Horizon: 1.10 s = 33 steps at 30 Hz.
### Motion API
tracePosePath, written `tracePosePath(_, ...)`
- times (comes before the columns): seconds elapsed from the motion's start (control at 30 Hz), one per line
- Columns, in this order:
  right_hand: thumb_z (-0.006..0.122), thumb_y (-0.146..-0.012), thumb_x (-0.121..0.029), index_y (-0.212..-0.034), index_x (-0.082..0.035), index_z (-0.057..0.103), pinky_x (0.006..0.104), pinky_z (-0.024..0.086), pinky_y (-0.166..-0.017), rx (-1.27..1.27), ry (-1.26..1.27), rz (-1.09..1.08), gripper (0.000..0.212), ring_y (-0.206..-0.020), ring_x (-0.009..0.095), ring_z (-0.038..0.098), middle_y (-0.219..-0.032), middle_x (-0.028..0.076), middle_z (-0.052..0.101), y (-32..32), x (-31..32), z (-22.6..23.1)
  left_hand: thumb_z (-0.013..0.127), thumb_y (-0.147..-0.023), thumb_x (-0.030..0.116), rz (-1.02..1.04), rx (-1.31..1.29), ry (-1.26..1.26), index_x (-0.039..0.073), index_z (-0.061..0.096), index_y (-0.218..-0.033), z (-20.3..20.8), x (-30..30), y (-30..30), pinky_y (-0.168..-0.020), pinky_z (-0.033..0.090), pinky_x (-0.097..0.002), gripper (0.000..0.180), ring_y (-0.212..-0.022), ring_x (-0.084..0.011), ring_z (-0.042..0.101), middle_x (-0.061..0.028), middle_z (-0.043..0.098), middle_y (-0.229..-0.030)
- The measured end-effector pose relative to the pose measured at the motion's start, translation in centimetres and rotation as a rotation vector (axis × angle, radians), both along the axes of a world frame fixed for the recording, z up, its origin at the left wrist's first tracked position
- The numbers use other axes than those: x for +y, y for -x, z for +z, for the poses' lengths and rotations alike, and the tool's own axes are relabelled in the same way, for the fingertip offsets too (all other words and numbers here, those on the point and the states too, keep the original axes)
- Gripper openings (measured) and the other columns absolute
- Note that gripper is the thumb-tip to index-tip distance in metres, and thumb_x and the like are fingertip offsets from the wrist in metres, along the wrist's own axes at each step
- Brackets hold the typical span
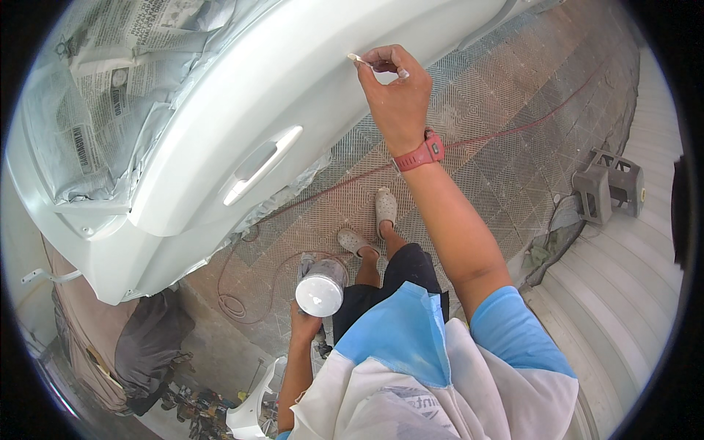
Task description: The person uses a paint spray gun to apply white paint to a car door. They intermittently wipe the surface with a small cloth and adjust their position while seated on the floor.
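White car door (293, 95): right hand (396, 92) fingers pinch small stick (361, 60) against it; left hand (304, 326) grips spray gun (320, 290)

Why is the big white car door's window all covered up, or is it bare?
Covered. Sheets of newspaper are spread over the window area of the white car door, hiding the glass. I cannot tell why.

The right arm stretches from the lower right up to the top centre of the frame, its hand (396, 88) raised with fingers (381, 62) pinched together and the wrist bent slightly left. The left hand (304, 326) sits low, left of centre, closed in a grip, forearm running down to the bottom edge.
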State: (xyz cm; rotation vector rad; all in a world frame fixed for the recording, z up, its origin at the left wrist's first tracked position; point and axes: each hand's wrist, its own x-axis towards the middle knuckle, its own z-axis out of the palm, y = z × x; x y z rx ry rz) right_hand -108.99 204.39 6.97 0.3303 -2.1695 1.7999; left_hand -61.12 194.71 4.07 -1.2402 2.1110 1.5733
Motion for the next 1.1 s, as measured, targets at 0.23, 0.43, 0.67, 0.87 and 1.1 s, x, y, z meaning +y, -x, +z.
tracePosePath(0.23, 0.078, -0.086, -0.003, -0.093, -0.002, 0.073, 0.0321, 0.058, -0.08, -0.002, -0.005, -0.007, 0.008, -0.082, 0.02, 0.074, -0.089, 0.008, 0.077, 0.1, -0.1, 0.0, 0.075, -0.091, 0.013, 0.005, 0.007, 0.002, -0.005, 0.075, -0.116, -1.1, -0.1, -1.3, -0.087, 0.058, -0.0371, 0.03, -0.103, -0.0229, 0.076, -0.0155, 0.08, -0.108)
tracePosePath(0.43, 0.077, -0.085, -0.003, -0.092, -0.002, 0.073, 0.0335, 0.058, -0.08, -0.013, 0.014, -0.005, 0.008, -0.082, 0.022, 0.074, -0.089, 0.008, 0.077, 0.1, -0.2, 0.1, 0.074, -0.091, 0.011, -0.016, -0.026, 0.009, -0.005, 0.076, -0.114, -0.7, 0.0, -0.8, -0.086, 0.058, -0.037, 0.028, -0.102, -0.0232, 0.077, -0.0165, 0.081, -0.107)
tracePosePath(0.67, 0.078, -0.087, -0.003, -0.095, -0.001, 0.075, 0.0291, 0.059, -0.08, 0.009, -0.008, -0.017, 0.008, -0.081, 0.016, 0.074, -0.088, 0.006, 0.078, 0.1, -0.2, 0.0, 0.074, -0.09, 0.009, -0.089, -0.022, 0.012, -0.004, 0.076, -0.114, -1.0, -0.2, -0.5, -0.086, 0.058, -0.0369, 0.027, -0.102, -0.0229, 0.077, -0.0164, 0.081, -0.107)
tracePosePath(0.87, 0.079, -0.087, -0.002, -0.096, -0.001, 0.074, 0.0291, 0.059, -0.08, 0.01, 0.016, -0.013, 0.01, -0.083, 0.016, 0.073, -0.09, 0.006, 0.077, 0.0, -0.2, -0.1, 0.074, -0.09, 0.008, 0.003, 0.027, 0.009, -0.004, 0.076, -0.114, -0.9, 0.2, -1.0, -0.086, 0.058, -0.0365, 0.027, -0.102, -0.0222, 0.076, -0.016, 0.081, -0.106)
tracePosePath(1.1, 0.078, -0.087, -0.002, -0.094, -0.001, 0.073, 0.0307, 0.058, -0.08, 0.001, 0.014, -0.019, 0.008, -0.082, 0.018, 0.073, -0.089, 0.007, 0.077, 0.0, -0.2, 0.0, 0.075, -0.09, 0.008, 0.01, -0.004, -0.017, -0.004, 0.076, -0.113, -0.4, 0.3, -0.3, -0.086, 0.058, -0.0363, 0.027, -0.102, -0.0225, 0.076, -0.0159, 0.081, -0.106)
